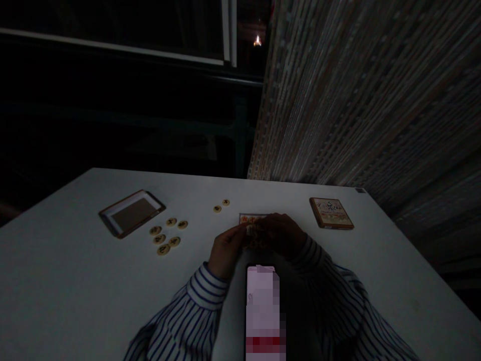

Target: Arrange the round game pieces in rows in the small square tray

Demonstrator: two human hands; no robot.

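My left hand (pixel 226 249) reaches in from the left, fingers closed in a pinch on a pale xiangqi piece (pixel 251 230). Opposite it, in deep shade, my right hand (pixel 284 233) curls its fingers down close to the same spot; what they hold is hidden. Under and behind the fingers lies a small tray (pixel 241 215) with round pieces carrying red characters (pixel 246 219) along its far side. More round pieces (pixel 252 245) show dimly in the gap between the hands. The tray's right part is covered by my right hand.
Several loose round pieces (pixel 163 249) lie left on the white table (pixel 93 296), two more pieces (pixel 217 209) farther back. An open shallow box (pixel 108 228) stands far left, a printed box (pixel 332 212) at right. A lit phone (pixel 263 306) is in front. Strand curtains (pixel 319 100) hang behind.
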